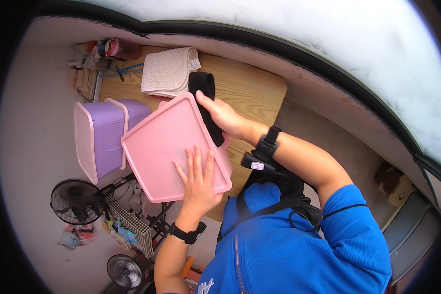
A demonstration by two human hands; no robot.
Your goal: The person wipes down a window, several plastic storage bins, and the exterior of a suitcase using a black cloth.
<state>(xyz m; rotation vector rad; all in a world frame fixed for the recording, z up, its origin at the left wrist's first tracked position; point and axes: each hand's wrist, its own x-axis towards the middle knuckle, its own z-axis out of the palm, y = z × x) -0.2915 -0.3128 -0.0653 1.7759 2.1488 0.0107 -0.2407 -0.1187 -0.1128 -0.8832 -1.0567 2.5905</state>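
Observation:
My left hand lies flat with fingers spread on the pink plastic lid of a pink container, which is tilted in view. At its upper right side, my right hand grips a folded black cloth; the thumb lies along the cloth and the other fingers are hidden. The cloth runs down between this hand and the lid's edge. A purple plastic container with a pink lid is to the left, partly behind the pink lid. Above them, a folded white quilted cloth rests on the wooden table.
A drinking bottle, blue cord and stacked items stand at the table's upper left. Two fans and a checked fabric organizer are at lower left. A wall and window frame border the table's far side.

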